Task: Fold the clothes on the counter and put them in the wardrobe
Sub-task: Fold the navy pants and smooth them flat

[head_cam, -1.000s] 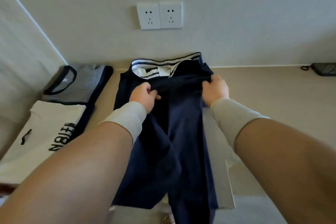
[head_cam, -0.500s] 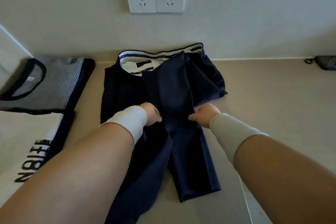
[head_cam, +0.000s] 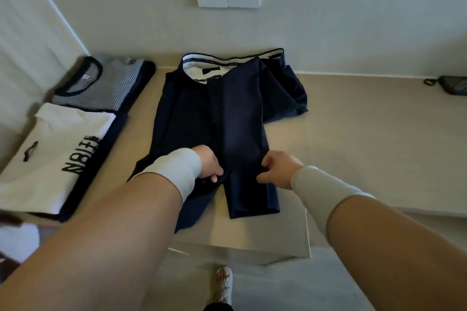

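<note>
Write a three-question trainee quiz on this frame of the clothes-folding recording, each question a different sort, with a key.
1. True or false: the navy blue fabric shorts lie on the beige counter with the waistband toward the wall.
2. Which folded garment lies nearest the wall corner? A) white printed T-shirt B) grey striped T-shirt
3. Fill in: the left hand and right hand both grip the ____.

Key: 1 true; 2 B; 3 shorts.
</note>
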A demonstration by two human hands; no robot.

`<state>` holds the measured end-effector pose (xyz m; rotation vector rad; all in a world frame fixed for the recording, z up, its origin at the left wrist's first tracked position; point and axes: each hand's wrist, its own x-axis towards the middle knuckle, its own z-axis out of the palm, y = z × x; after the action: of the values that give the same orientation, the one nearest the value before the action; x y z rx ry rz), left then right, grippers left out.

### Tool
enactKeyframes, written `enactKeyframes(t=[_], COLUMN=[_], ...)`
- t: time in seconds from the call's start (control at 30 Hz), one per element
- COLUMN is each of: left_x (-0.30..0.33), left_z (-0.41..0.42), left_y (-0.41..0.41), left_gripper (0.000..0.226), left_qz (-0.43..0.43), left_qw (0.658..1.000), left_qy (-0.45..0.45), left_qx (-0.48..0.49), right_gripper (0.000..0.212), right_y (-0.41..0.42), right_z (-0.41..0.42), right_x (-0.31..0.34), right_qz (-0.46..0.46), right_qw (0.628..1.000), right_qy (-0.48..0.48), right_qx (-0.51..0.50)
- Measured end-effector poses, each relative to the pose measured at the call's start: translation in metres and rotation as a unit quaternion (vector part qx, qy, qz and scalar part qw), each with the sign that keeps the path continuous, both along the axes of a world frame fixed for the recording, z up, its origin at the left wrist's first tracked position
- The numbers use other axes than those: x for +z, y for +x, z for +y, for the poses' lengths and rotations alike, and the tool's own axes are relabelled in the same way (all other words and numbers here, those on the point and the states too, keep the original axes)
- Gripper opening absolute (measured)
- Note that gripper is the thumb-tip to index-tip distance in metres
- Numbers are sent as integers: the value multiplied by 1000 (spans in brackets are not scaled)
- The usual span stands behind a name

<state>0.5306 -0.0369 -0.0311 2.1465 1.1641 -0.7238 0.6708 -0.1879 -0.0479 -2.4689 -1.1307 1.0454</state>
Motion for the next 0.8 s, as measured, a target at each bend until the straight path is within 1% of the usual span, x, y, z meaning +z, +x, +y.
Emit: enactKeyframes(t=[0.03, 0.07, 0.1, 0.13, 0.17, 0.23, 0.33, 0.47, 0.53, 0.57, 0.6, 0.63, 0.67, 0.7, 0.73, 0.77, 0.8], left_x=[2, 1, 0, -1, -1, -5, -14, -21, -20, -21, -22, -24, -20, -19, -17, -18, -16], left_z=[-13, -25, -33, -43, -53, -70, -84, -91, -96, -99, -101, -103, -105, -105, -106, -105, -106], left_y=[-5, -9, -13, -19, -24, -36, -48, -49, -46, -42, -41, -38, -36, -35, -36, -38, -41], left_gripper=[22, 23, 25, 28, 31, 36, 53, 71, 75, 76, 74, 70, 66, 66, 67, 68, 67], left_qz=[13, 26, 32, 31, 24, 4, -2, 43, 92, 118, 140, 146, 159, 152, 144, 124, 99], left_qw=[1000, 1000, 999, 999, 999, 998, 997, 996, 990, 986, 980, 976, 969, 969, 974, 976, 981], left_qy=[4, 11, 20, 30, 37, 51, 56, 40, 41, 39, 45, 54, 61, 58, 46, 47, 50], left_qx=[-2, -9, -18, -25, -30, -39, -49, -71, -99, -115, -131, -152, -181, -186, -167, -170, -157], right_gripper=[60, 72, 78, 78, 72, 54, 38, 29, 22, 16, 11, 13, 19, 27, 32, 35, 35], right_y=[-6, -14, -20, -27, -34, -39, -42, -40, -41, -40, -39, -33, -27, -22, -19, -19, -20], right_z=[-10, -18, -23, -28, -34, -42, -47, -46, -48, -53, -57, -63, -70, -79, -88, -96, -102], right_x=[-2, -4, -10, -14, -19, -26, -30, -32, -29, -25, -20, -16, -15, -15, -17, -19, -24], right_qz=[18, 6, -28, -65, -105, -153, -173, -171, -154, -143, -129, -108, -83, -53, -26, -8, -17], right_qw=[1000, 998, 993, 985, 976, 970, 973, 983, 986, 983, 973, 954, 932, 918, 919, 927, 935], right_qy=[9, -2, -21, -32, -29, 1, 16, 17, 56, 87, 122, 134, 126, 91, 35, -12, -34], right_qx=[16, 62, 115, 159, 186, 188, 155, 69, -6, -69, -150, -245, -331, -384, -391, -376, -352])
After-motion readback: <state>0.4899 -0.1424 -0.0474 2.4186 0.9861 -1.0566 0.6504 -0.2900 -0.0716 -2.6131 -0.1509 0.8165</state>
